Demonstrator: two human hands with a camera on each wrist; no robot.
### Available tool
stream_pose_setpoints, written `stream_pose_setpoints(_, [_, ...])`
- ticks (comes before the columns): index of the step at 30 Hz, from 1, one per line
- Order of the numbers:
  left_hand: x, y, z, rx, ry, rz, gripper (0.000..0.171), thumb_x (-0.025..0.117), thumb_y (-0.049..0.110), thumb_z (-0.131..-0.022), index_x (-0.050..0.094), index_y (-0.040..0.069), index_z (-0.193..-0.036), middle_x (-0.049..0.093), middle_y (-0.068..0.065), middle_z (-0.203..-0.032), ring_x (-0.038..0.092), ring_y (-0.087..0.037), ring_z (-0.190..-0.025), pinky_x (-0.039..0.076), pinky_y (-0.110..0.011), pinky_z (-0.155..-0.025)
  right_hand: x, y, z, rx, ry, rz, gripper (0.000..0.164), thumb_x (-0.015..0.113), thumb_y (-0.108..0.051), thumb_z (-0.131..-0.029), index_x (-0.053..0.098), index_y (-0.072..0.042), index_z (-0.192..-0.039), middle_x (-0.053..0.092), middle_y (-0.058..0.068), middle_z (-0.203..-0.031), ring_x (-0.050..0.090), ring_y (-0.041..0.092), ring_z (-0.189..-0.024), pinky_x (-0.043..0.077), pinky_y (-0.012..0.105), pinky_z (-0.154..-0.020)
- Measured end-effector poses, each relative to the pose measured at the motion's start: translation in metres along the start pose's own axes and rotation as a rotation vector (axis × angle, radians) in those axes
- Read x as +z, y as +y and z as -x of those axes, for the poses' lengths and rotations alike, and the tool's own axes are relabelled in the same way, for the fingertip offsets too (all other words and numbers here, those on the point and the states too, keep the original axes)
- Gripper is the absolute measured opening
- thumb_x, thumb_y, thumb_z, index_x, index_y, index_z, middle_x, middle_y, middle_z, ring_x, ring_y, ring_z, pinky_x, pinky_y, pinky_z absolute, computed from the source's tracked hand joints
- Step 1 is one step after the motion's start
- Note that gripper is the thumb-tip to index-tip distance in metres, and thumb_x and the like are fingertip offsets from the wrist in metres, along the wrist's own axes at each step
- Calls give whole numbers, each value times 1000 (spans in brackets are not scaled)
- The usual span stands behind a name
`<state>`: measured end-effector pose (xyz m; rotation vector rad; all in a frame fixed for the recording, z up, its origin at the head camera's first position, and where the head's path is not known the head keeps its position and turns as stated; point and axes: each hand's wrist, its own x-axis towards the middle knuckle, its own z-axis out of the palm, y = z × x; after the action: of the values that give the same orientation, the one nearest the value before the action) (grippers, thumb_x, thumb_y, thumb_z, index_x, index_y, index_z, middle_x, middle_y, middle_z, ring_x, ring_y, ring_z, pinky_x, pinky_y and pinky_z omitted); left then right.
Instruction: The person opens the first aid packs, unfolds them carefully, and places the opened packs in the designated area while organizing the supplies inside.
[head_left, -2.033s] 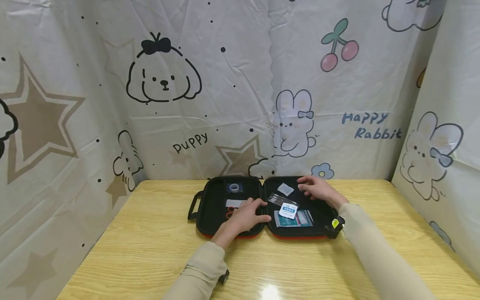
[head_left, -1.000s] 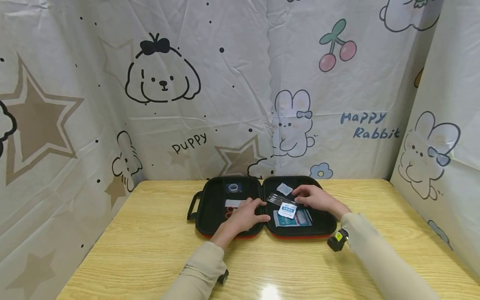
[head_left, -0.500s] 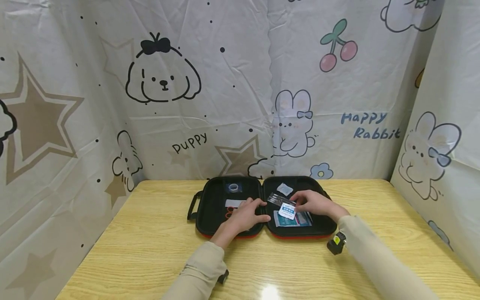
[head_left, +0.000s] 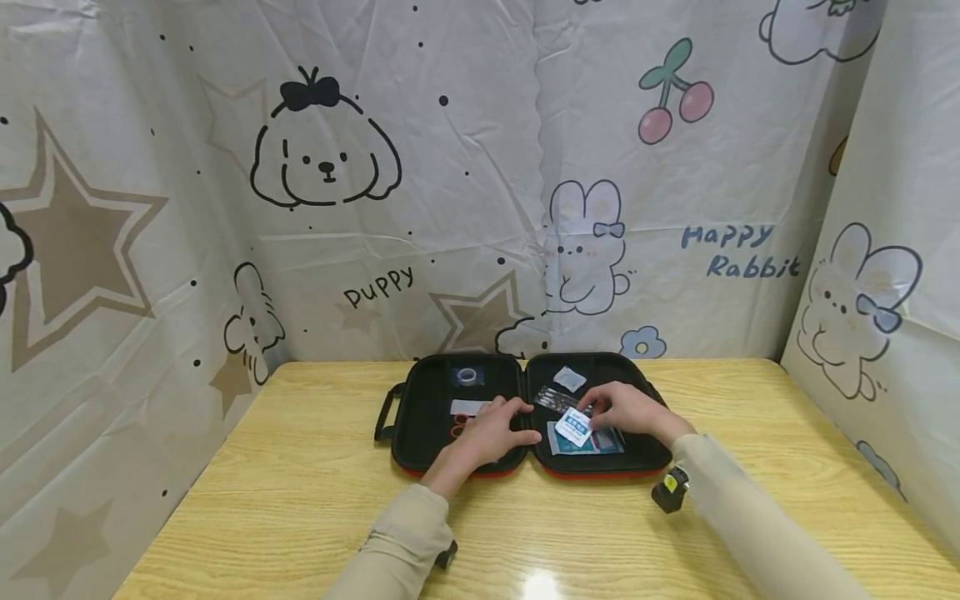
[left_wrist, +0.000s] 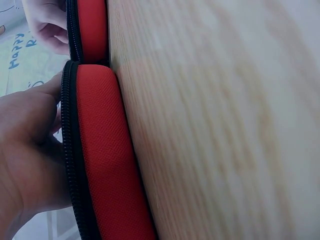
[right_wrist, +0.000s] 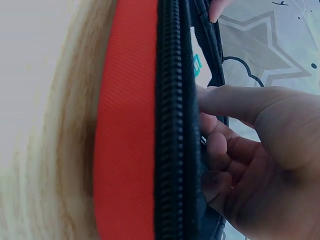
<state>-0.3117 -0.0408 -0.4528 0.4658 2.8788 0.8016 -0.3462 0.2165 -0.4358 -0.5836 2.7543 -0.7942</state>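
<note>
A black zip case (head_left: 420,425) lies open flat, its two halves side by side. My right hand (head_left: 630,410) pinches a small white sachet with blue print (head_left: 572,427) between thumb and fingers, over the right half; in the right wrist view the sachet (right_wrist: 201,67) shows behind the zipped rim. Beneath it lies a teal-and-clear packet (head_left: 585,443). My left hand (head_left: 487,433) rests with relaxed fingers over the left half, close to the hinge. It partly covers red-handled scissors (head_left: 459,427) and a white strip (head_left: 465,407).
In the left half sits a bagged white tape roll (head_left: 467,376). The right half also bears a clear packet of slim dark items (head_left: 553,399) and a small white packet (head_left: 570,379). A carry handle (head_left: 386,412) sticks out left. Printed cloth (head_left: 480,167) surrounds the wooden table (head_left: 300,483).
My right hand has come from the far right of the case toward the middle and taken hold of the white sachet, which is now tilted. My left hand has stayed in place.
</note>
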Motion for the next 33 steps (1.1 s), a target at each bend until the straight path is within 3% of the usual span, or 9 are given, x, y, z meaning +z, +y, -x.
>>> stream_pose_setpoints(7, [-2,0,0,-2,-3,3,54,64,52,-83,54,28,-130,49,-2,-107,44,-19,-98,39,-49,-86,-3,0,2,-26,45,-20,21,69,-15,-82,71,-18,-102,63,-2,-78,54,12,-71,44,29,-68])
stream_pose_setpoints(13, [-2,0,1,-1,-3,4,53,64,51,-83,53,28,-130,50,-3,-111,44,-20,-101,39,-51,-89,-8,-1,2,-58,55,-162,24,63,-8,-83,69,-11,-106,64,5,-75,58,19,-66,45,30,-57])
stream_pose_setpoints(25, [-1,0,2,5,-2,1,52,63,51,-83,53,28,-130,50,-5,-115,44,-22,-103,37,-54,-91,-20,3,3,40,149,-333,25,61,-6,-86,66,-7,-111,62,12,-86,65,19,-75,53,32,-64])
stream_pose_setpoints(33, [0,0,3,11,-3,7,54,63,52,-83,53,28,-130,50,-4,-115,44,-22,-104,36,-55,-92,-30,6,2,72,206,-357,27,59,-6,-88,64,-4,-114,63,15,-91,65,21,-77,55,34,-66])
